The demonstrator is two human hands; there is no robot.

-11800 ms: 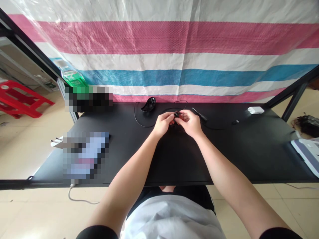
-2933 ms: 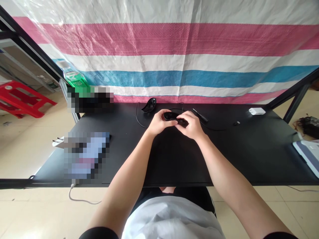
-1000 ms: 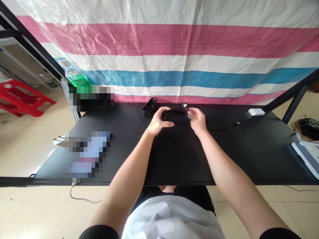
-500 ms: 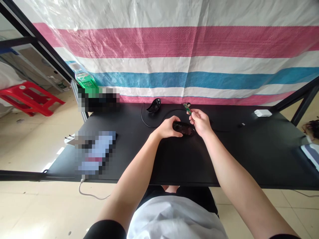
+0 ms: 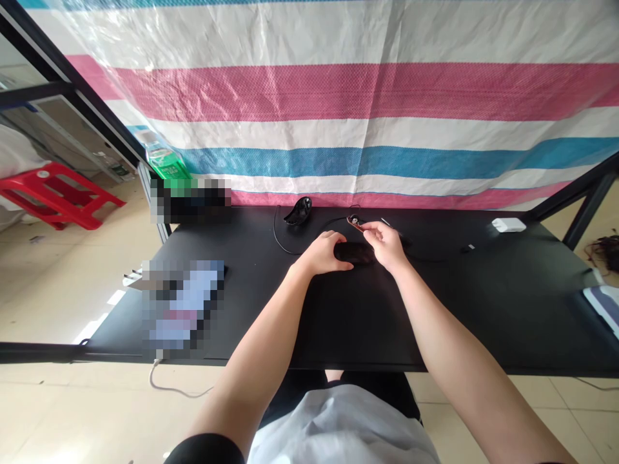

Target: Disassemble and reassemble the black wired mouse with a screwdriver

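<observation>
My left hand (image 5: 322,252) curls around the left end of a black mouse base (image 5: 356,253) on the table. Between the thumb and fingers of my right hand (image 5: 387,246) is a small circuit board (image 5: 354,223), raised just above the base's far edge. Its brownish face shows, with a small round part at its left end. A black curved mouse cover (image 5: 298,211) lies beyond my left hand, its hollow side showing. The black cable (image 5: 280,240) loops on the table behind the left hand. A thin pale rod (image 5: 386,222) shows behind my right hand; its kind is unclear.
A white charger (image 5: 509,225) and a small plug (image 5: 469,248) lie on the black table (image 5: 261,303) at right. A pixelated phone-like object (image 5: 186,303) lies left; a green-labelled bottle (image 5: 167,161) stands back left. A striped sheet (image 5: 309,90) hangs behind.
My right hand has turned the circuit board, so its brownish face shows instead of green, and brought it slightly left. The left hand stays on the mouse base. The view has tipped up slightly.
</observation>
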